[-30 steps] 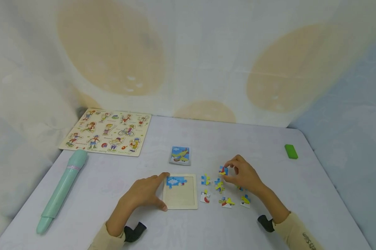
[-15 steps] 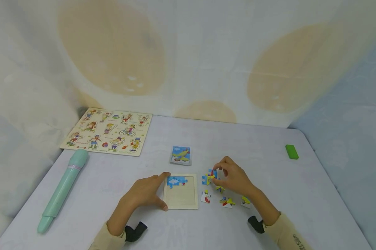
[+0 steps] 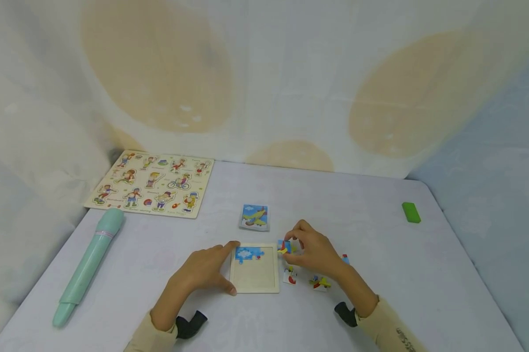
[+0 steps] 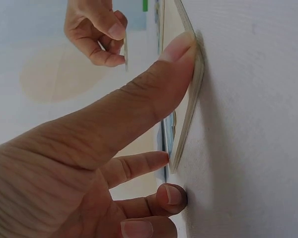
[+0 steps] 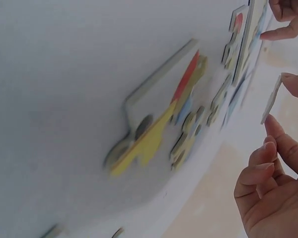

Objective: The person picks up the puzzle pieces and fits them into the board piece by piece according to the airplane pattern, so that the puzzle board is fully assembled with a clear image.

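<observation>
My left hand (image 3: 203, 269) rests at the left side of a small wooden puzzle tray (image 3: 276, 276), thumb on the near corner and index finger at the far corner, both fairly straight. Blue sky puzzle pieces (image 3: 248, 253) lie in the tray's far left part. Between thumb and index finger, my right hand (image 3: 315, 252) pinches a blue, red and yellow puzzle piece (image 3: 284, 247), held raised at the tray's right edge. In the right wrist view the held piece (image 5: 272, 99) appears edge-on. Loose pieces (image 3: 290, 276) lie right of the tray, some hidden beneath the right hand.
Behind the tray lies a small airplane picture (image 3: 254, 216). A board with cartoon figures (image 3: 152, 186) is at the back left, with a mint-green tube-like object (image 3: 88, 269) in front of it. A green block (image 3: 411, 212) sits far right.
My right hand has carried the pinched puzzle piece leftward, from above the loose pieces to the tray's right edge. The left hand has stayed at the tray.
</observation>
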The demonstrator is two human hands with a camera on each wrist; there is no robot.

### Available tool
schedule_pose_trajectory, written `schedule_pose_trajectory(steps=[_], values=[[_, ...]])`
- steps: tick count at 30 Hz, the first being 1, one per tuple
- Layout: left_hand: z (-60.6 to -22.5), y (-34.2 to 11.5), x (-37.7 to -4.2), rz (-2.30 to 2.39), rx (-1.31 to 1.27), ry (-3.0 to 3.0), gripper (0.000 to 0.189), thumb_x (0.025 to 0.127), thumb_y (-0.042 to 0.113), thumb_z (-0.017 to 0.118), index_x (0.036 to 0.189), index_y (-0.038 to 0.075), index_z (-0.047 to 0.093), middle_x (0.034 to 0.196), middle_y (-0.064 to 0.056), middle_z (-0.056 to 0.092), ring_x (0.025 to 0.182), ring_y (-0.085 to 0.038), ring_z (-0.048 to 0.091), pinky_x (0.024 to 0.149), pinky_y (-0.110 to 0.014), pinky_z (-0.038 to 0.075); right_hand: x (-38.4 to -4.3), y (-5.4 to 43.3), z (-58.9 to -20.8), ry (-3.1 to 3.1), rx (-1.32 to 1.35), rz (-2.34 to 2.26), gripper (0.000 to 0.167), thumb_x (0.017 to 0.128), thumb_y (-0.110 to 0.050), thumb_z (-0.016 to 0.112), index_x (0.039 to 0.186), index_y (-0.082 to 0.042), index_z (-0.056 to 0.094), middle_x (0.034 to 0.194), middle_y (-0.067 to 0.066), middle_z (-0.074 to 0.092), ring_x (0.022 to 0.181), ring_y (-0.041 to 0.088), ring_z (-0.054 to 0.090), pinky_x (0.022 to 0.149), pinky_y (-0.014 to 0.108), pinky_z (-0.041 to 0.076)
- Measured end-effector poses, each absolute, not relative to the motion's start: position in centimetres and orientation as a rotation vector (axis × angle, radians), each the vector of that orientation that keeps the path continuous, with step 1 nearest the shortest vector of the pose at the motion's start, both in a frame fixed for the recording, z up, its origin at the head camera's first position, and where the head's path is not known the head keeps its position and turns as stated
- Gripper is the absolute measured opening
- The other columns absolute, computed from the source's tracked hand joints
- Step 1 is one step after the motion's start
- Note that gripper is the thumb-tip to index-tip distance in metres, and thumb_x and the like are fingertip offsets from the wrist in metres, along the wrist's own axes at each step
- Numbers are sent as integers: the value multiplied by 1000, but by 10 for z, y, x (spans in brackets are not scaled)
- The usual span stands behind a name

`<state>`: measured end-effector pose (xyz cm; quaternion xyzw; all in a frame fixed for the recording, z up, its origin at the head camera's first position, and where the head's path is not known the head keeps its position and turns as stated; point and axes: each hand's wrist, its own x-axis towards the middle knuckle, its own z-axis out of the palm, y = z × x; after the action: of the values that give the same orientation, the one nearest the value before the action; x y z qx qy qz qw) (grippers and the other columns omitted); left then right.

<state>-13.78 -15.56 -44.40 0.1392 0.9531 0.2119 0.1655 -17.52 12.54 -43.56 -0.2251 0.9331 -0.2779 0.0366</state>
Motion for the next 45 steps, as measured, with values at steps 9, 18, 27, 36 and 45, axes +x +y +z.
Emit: schedule_pose_trajectory(steps=[9,18,27,36,45], values=[[-443,-155,-138,603,383,2711,102,57,44,95,145,19,47,130,-12,63,107,-30,65,89,-52,51,-174,108,-438,2906,-817,-673,32,77,-30,83,102,-14,72,99,-4,52,72,7,48,60,20,44],[-443,-155,-139,608,370,2705,102,58,44,94,145,20,47,130,-12,63,106,-29,65,89,-51,52,-176,94,-442,2872,-920,-592,35,78,-34,83,103,-11,73,96,-3,51,73,7,47,60,19,43],[-443,-155,-139,619,380,2700,102,59,43,94,145,18,47,132,-13,62,110,-31,64,91,-52,51,-179,86,-445,2845,-894,-486,39,80,-36,82,108,-11,73,96,-6,49,71,7,47,57,18,41],[-444,-155,-138,622,371,2695,102,59,42,95,145,18,47,132,-13,62,108,-31,64,90,-52,51,-173,88,-442,2864,-927,-439,49,82,-38,81,120,-11,71,100,-2,57,74,7,50,61,17,46],[-444,-155,-139,617,379,2700,102,58,43,95,145,18,47,131,-12,63,106,-30,65,89,-51,52,-150,102,-435,2843,-1048,-169,53,84,-50,74,130,-26,67,89,-2,45,66,7,42,52,18,36]])
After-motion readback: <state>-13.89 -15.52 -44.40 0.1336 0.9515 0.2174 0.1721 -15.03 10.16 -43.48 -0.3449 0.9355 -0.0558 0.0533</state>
